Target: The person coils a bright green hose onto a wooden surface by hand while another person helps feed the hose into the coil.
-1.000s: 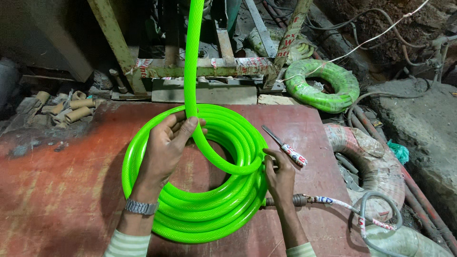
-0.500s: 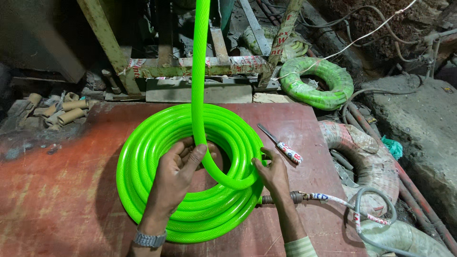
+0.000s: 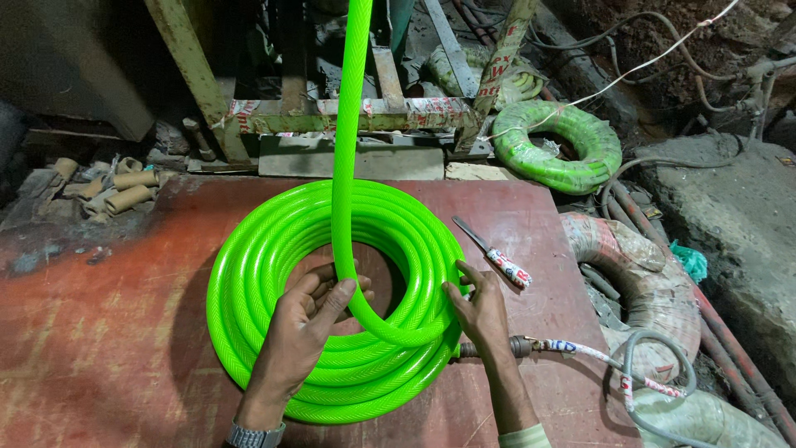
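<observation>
Here the left hand (image 3: 303, 332) curls its fingers around the incoming green hose (image 3: 347, 166), steering it onto the coil (image 3: 274, 249). The right hand (image 3: 479, 309) presses open fingers against the coil's rim, steadying it on the red table (image 3: 99, 332).

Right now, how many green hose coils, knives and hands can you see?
Green hose coils: 2, the big coil on the red table and a wrapped coil behind it
Knives: 1, the knife beside the big coil
Hands: 2, left hand and right hand, both on the big coil
Total: 5
</observation>
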